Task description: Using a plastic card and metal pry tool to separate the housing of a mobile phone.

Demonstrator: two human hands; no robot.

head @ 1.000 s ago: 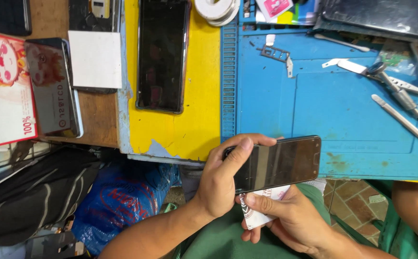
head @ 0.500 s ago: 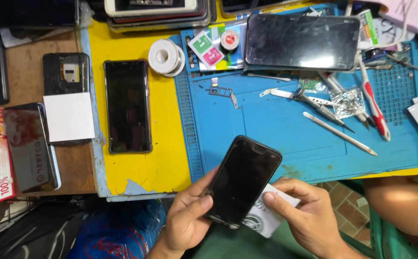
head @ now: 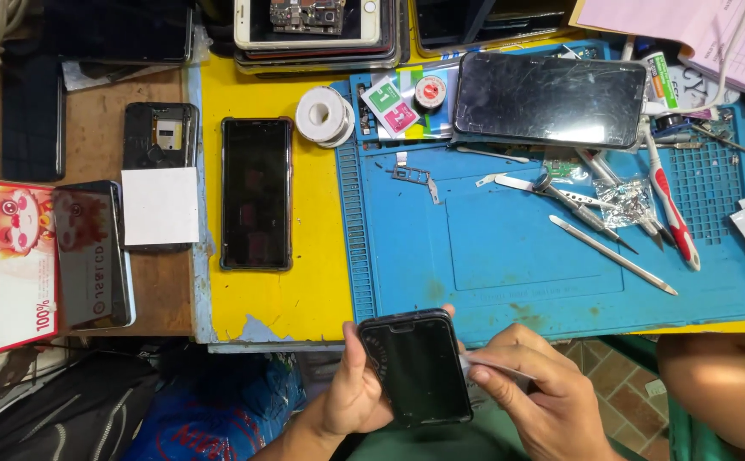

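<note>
the left hand is curled around the left edge of a black phone, thumb up along its side, holding it upright just in front of the bench edge and clear of the surface. the right hand is closed in a pinch on a thin grey strip whose tip sits at the phone's right edge. judging by that, the work on the phone looks barely begun: its dark screen is in place and whole, and no parts from it lie loose nearby; whether the strip has gone into the seam cannot be told.

going left to right across the bench: a red printed box with a dark phone leaning on it, a phone back with a white card laid on it, then a yellow top carrying another black phone and a white tape roll. next comes a blue mat with a cracked phone, tweezers, a metal pick and a red-handled tool. below the bench there is a tiled floor and a blue bag.
</note>
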